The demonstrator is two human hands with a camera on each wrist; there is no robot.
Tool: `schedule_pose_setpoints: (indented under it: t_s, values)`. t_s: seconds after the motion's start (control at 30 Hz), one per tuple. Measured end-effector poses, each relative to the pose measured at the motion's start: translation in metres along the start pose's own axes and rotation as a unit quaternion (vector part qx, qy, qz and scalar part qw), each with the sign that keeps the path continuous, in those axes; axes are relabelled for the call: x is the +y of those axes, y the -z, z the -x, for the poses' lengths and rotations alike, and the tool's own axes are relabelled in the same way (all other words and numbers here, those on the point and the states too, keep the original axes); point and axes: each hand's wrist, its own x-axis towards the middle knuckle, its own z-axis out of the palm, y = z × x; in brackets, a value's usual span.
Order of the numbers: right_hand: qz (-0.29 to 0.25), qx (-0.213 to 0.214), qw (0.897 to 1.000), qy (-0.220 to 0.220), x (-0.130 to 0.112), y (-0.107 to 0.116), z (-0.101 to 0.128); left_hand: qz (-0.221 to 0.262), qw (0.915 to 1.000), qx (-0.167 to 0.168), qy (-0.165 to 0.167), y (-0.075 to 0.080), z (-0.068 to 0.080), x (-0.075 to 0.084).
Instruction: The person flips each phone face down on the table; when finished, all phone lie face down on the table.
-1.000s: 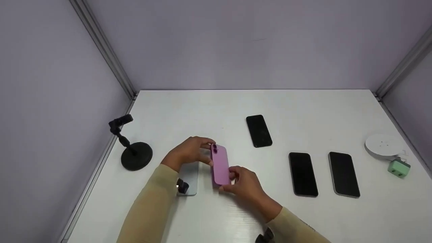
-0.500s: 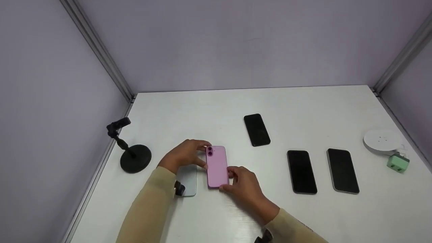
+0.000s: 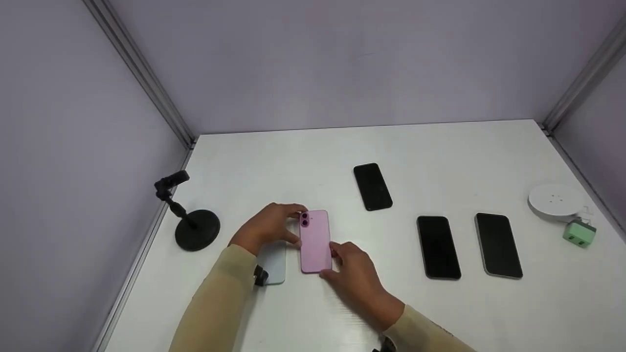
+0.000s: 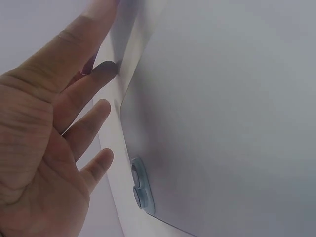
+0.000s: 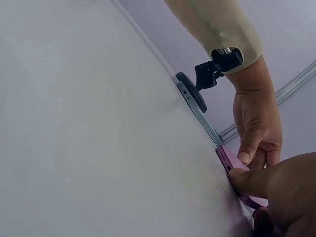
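Observation:
A pink smartphone [image 3: 315,244] lies on the white table, back up, its two camera lenses at the upper left corner. My left hand [image 3: 269,226] holds its upper left side, thumb on the long edge and a finger at the top corner. From the lower right my right hand [image 3: 356,271] holds it, thumb at the bottom edge and fingers at the right edge. The right wrist view shows that thumb beside the pink phone's port [image 5: 229,168]. A pale smartphone [image 3: 275,264] lies back up, partly hidden beneath my left wrist; its camera bump [image 4: 142,185] shows in the left wrist view.
A black stand [image 3: 197,231] with a round base is at the left. Black-screened phones lie at the back [image 3: 372,187] and to the right, one [image 3: 438,248] beside another [image 3: 499,245]. Far right are a white disc [image 3: 555,199] and a green plug adapter [image 3: 579,233].
The pink phone has gone from tilted to flat on the table, back up, and shifted slightly left. Both hands have stayed at its edges. The head view has moved a little.

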Motion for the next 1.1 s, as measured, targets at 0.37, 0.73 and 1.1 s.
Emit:
schedule_pose_setpoints:
  t_s: [0.37,0.73,1.1]
  values:
    - [0.099,0.026,0.994,0.047,0.001,0.000,0.000,-0.027,0.9996,0.005,0.002,0.000,0.003,0.002]
    - [0.123,0.023,0.988,0.085,0.004,-0.002,0.002,-0.089,0.9960,0.003,0.002,-0.002,0.009,0.008]
    - [0.118,-0.002,0.989,0.085,0.003,-0.002,0.009,-0.115,0.9933,0.001,0.016,-0.006,0.021,0.012]
